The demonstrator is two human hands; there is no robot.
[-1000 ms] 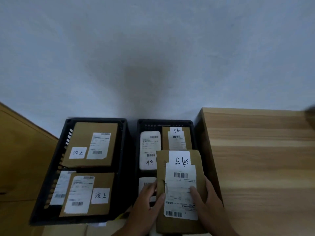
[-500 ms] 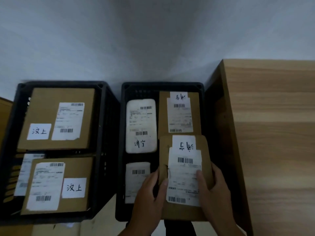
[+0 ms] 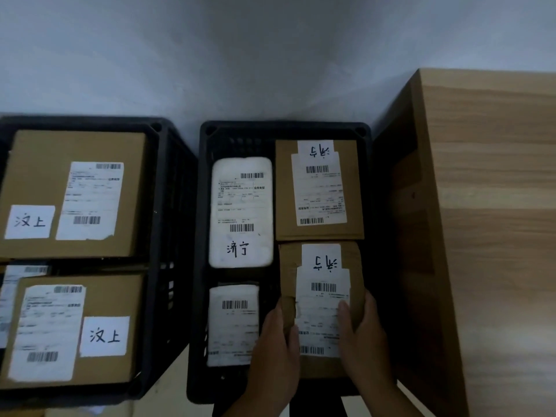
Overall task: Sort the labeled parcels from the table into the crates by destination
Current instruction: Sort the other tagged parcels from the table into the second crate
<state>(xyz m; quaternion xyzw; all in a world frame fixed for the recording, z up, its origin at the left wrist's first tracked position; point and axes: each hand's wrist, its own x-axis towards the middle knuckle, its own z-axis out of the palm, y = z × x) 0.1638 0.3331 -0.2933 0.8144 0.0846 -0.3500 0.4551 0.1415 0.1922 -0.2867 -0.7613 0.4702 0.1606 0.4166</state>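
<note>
A brown cardboard parcel (image 3: 322, 266) with a white shipping label and a handwritten tag lies in the near right part of the right black crate (image 3: 282, 129). My left hand (image 3: 275, 347) grips its left edge and my right hand (image 3: 362, 335) grips its right edge, thumbs on top. In the same crate lie another brown parcel (image 3: 319, 191) behind it, a white padded parcel (image 3: 240, 212) at the far left and a smaller white one (image 3: 233, 323) at the near left. The left black crate (image 3: 167, 206) holds two brown boxes (image 3: 72, 194) (image 3: 72, 332) with a different handwritten tag.
A light wooden table (image 3: 493, 221) stands right of the crates, its side panel close to the right crate's wall. A grey wall rises behind. A narrow strip of pale floor (image 3: 177, 368) shows between the two crates.
Both hands have lowered the brown parcel deeper into the right crate, down behind the other brown parcel. The camera has tilted further down and closer to the crates.
</note>
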